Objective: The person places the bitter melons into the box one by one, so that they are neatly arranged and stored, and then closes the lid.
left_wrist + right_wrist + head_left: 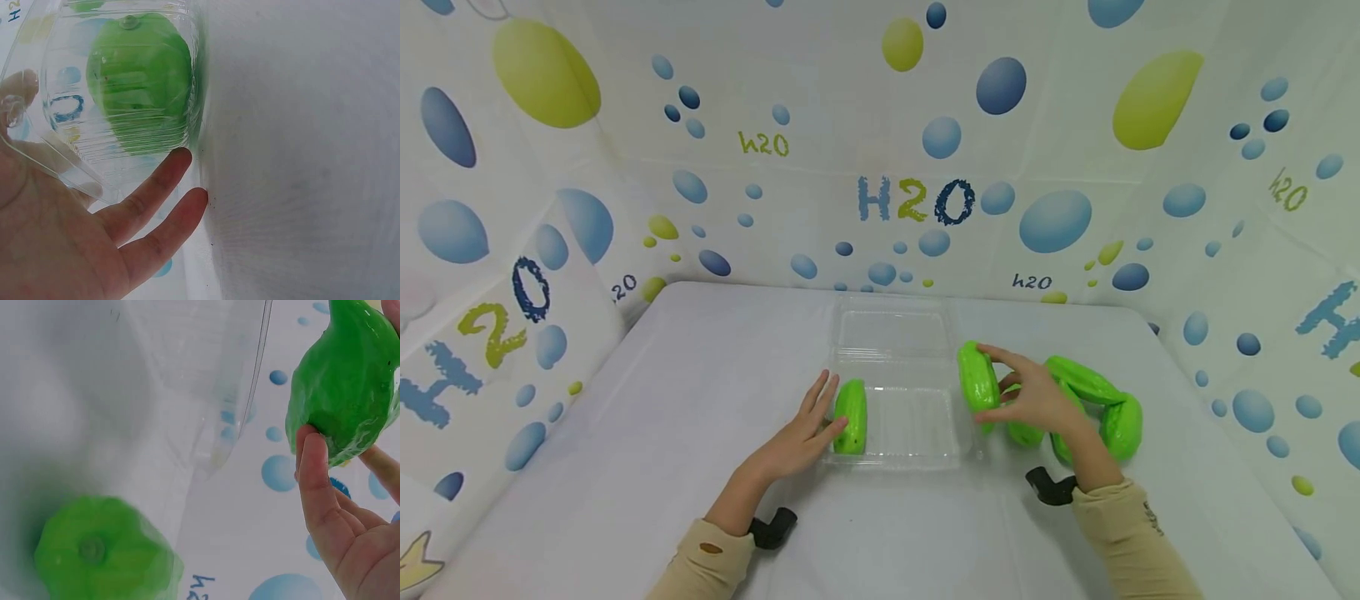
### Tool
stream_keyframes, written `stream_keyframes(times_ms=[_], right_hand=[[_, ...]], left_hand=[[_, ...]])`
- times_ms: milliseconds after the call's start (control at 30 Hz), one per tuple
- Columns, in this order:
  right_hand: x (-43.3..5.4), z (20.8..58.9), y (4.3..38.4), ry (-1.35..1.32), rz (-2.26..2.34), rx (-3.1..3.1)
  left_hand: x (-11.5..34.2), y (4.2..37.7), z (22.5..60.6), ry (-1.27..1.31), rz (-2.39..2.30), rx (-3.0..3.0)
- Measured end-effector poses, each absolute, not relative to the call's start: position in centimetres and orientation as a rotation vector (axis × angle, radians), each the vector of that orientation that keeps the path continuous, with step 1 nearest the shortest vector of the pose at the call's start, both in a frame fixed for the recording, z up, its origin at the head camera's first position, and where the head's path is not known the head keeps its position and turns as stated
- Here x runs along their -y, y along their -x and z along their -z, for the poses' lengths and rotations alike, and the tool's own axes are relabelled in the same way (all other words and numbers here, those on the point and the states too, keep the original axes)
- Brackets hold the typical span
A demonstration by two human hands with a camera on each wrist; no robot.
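Observation:
My left hand (801, 437) lies along the left side of a clear plastic clamshell box (917, 458), fingers straight and thumb at its rim. Inside, against that wall, is a glossy green model vegetable (851, 417), long and ridged; it shows through the plastic in the left wrist view (140, 75). My right hand (1037, 400) pinches another such green vegetable (977, 375) between thumb and fingers, raised at the box's right edge. Seen from the right wrist, this held vegetable (344, 381) tapers to a narrow neck.
Several more green vegetables (1122, 427) lie on the white table (910, 533) under and beyond my right hand, one of them (1024, 432) close to the box. The box's lid (891, 333) is folded back towards the patterned backdrop (820, 200).

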State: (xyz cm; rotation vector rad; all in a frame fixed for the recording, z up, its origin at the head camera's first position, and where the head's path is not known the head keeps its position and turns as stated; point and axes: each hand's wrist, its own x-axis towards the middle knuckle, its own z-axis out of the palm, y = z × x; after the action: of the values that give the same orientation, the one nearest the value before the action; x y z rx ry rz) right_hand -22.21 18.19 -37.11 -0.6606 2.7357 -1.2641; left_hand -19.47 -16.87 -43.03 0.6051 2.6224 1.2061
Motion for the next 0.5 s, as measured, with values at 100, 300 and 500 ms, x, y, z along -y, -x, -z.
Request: stream_keyframes(times_ms=[100, 300, 500], right_hand=[[-17.6, 37.0, 22.1, 0.683, 1.272, -2.737], [-16.6, 36.9, 21.8, 0.675, 1.251, -2.747], [-15.6, 37.2, 21.6, 0.67, 1.293, -2.742]], left_hand=[[16.9, 19.6, 43.2, -0.607, -1.202, -2.629], [16.8, 19.6, 43.1, -0.611, -1.206, -2.631], [16.9, 19.5, 43.1, -0.602, -1.213, -2.619]])
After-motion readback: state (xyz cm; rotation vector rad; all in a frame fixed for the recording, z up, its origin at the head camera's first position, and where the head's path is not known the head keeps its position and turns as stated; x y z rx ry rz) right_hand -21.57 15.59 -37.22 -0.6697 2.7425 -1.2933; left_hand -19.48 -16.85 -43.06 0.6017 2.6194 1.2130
